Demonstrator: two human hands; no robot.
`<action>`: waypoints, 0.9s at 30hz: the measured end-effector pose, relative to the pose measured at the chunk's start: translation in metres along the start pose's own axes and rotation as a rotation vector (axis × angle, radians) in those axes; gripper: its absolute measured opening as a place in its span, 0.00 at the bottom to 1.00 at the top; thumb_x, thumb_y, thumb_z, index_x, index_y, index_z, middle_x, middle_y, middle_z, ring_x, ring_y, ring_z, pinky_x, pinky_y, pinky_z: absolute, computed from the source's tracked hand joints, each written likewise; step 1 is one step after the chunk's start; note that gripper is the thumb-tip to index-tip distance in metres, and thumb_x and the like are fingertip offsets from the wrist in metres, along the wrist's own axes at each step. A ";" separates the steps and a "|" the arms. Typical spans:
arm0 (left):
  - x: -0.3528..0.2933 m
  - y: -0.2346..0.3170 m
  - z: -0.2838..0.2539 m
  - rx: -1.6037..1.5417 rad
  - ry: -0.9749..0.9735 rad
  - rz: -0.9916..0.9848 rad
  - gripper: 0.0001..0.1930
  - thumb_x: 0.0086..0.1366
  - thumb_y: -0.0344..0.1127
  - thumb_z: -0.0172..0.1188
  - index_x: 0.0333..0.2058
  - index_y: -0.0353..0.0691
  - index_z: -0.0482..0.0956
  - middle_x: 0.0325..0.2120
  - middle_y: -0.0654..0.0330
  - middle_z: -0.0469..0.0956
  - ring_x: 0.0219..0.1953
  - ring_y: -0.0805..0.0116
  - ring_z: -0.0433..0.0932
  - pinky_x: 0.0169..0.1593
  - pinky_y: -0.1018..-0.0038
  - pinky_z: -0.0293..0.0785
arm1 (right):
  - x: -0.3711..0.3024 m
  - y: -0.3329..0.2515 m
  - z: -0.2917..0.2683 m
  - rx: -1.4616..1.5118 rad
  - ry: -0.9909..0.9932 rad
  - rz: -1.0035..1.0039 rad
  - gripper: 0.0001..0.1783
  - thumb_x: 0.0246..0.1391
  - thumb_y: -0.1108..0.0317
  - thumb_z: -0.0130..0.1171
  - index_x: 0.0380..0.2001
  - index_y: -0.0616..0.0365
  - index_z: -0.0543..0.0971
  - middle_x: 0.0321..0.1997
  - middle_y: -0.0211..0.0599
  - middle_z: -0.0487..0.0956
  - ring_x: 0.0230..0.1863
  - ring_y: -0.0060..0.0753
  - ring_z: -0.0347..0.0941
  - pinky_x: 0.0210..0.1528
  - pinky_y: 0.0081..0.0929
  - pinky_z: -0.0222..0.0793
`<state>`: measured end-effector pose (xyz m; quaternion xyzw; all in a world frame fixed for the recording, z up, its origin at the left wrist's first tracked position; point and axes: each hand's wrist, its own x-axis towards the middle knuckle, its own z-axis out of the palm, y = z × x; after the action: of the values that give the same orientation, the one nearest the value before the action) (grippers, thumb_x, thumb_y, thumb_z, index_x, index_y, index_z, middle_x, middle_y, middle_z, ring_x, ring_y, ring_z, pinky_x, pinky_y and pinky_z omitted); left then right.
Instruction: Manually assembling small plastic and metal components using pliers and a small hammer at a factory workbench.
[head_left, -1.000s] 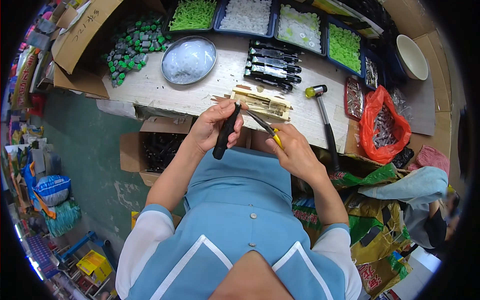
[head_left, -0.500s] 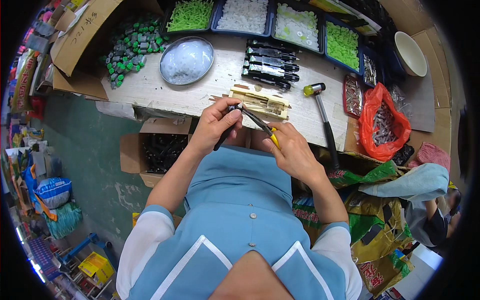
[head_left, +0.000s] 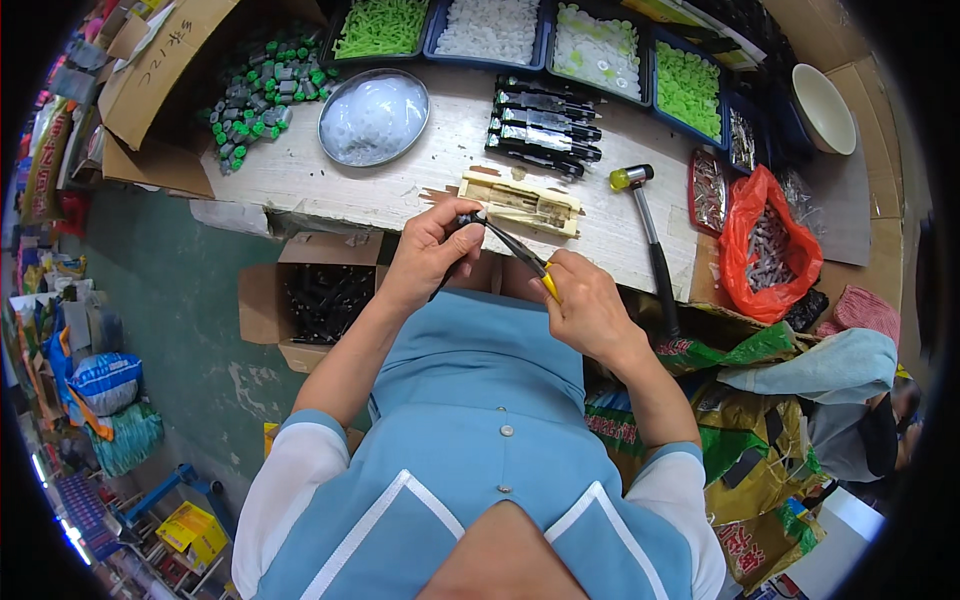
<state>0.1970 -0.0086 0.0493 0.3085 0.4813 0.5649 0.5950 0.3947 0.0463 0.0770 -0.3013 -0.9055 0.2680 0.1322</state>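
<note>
My left hand is closed round a slim black part, held upright in front of the bench edge. In my right hand is a pair of pliers with yellow handles, and their dark jaws touch the top end of the black part. What the jaws grip is too small to make out. Just beyond both hands lies a cream-coloured fixture block with a long recess. Behind it several black parts lie side by side in a stack. A mallet with a black handle rests to the right.
Trays of small green and white parts line the back. A round dish of translucent grease stands left of centre, near grey-green parts. An orange plastic bag sits at right. Below the bench is a carton of black parts.
The pliers' jaws have closed further and their handles have come together in my right hand. My left hand keeps its place with the black part.
</note>
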 end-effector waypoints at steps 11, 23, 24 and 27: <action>-0.001 0.003 -0.005 0.980 0.283 0.762 0.11 0.51 0.30 0.61 0.34 0.37 0.73 0.26 0.54 0.76 0.27 0.58 0.75 0.28 0.70 0.71 | -0.002 0.013 -0.001 0.055 0.019 0.031 0.14 0.51 0.65 0.54 0.27 0.70 0.73 0.40 0.48 0.72 0.43 0.46 0.66 0.47 0.35 0.63; -0.064 -0.063 -0.123 1.854 0.247 -0.083 0.22 0.47 0.37 0.62 0.43 0.41 0.70 0.34 0.56 0.72 0.40 0.56 0.69 0.40 0.61 0.63 | -0.011 0.024 -0.007 0.043 0.028 0.055 0.13 0.51 0.66 0.54 0.27 0.69 0.73 0.40 0.48 0.72 0.42 0.47 0.66 0.47 0.35 0.62; -0.067 -0.058 -0.128 1.874 0.288 -0.138 0.20 0.48 0.38 0.62 0.41 0.40 0.73 0.33 0.53 0.73 0.38 0.55 0.70 0.39 0.63 0.65 | -0.010 0.027 -0.005 0.041 0.035 0.056 0.13 0.51 0.66 0.54 0.27 0.69 0.73 0.40 0.48 0.72 0.42 0.47 0.66 0.47 0.35 0.62; -0.039 -0.007 -0.097 1.141 0.085 -0.074 0.12 0.50 0.39 0.62 0.30 0.38 0.78 0.30 0.54 0.75 0.34 0.53 0.72 0.36 0.66 0.69 | -0.011 0.032 -0.001 0.074 0.047 0.052 0.13 0.50 0.66 0.54 0.28 0.70 0.73 0.41 0.48 0.72 0.42 0.47 0.66 0.47 0.35 0.62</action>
<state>0.1143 -0.0651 0.0177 0.5408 0.7441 0.2063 0.3335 0.4192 0.0613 0.0586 -0.3260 -0.8835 0.2973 0.1572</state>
